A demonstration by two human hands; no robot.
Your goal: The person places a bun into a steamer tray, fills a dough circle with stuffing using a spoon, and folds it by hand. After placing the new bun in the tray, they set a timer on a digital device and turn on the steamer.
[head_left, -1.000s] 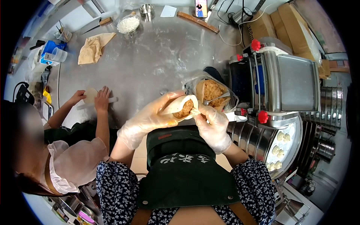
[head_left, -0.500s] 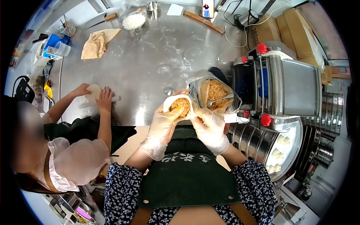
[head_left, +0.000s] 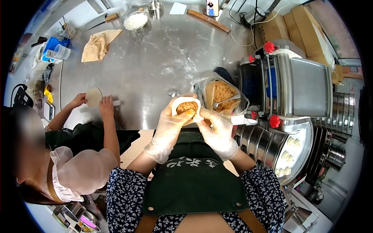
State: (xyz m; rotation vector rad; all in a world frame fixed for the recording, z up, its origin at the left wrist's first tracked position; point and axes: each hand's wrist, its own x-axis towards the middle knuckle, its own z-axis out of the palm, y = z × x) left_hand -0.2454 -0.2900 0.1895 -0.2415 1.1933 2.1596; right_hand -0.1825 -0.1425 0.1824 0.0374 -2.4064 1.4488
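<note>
1. Just beyond the right hand (head_left: 217,130) lies a clear, crinkled bag (head_left: 199,87) of brown, crumbly mass (head_left: 221,91), a metal spoon (head_left: 227,101) stuck in it.
2. Past the bag, a boxy metal machine (head_left: 311,85) with red knobs blocks the table's right side; cardboard boxes (head_left: 274,31) stand behind it.
3. Below the machine, round, shiny steamers (head_left: 252,141) are seen from above, with small, pale, pleated buns (head_left: 290,141) on the end one.
4. A second, rounded metal piece (head_left: 173,92), perhaps a spoon's bowl, lies just beyond the left hand (head_left: 165,130).
5. The steel table (head_left: 147,73) is smooth, grey and streaked with white powder. Toward its far edge are a rumpled tan cloth (head_left: 97,44), a knife (head_left: 103,21), a bowl (head_left: 136,21) of white stuff, a metal cup (head_left: 155,6), a wooden stick (head_left: 208,20) and a phone (head_left: 212,7).
6. To the left, a co-worker's hands (head_left: 106,106) work a flat dough disc (head_left: 94,97) at a white rolling pin (head_left: 116,103).
7. The wrapper (head_left: 198,108), soft, white and cupped, sits between the gloved hands near the table's front edge, around moist brown filling (head_left: 186,105).
8. The left hand cradles the wrapper, thumb against the filling; the right hand's fingers pinch its right rim.
</note>
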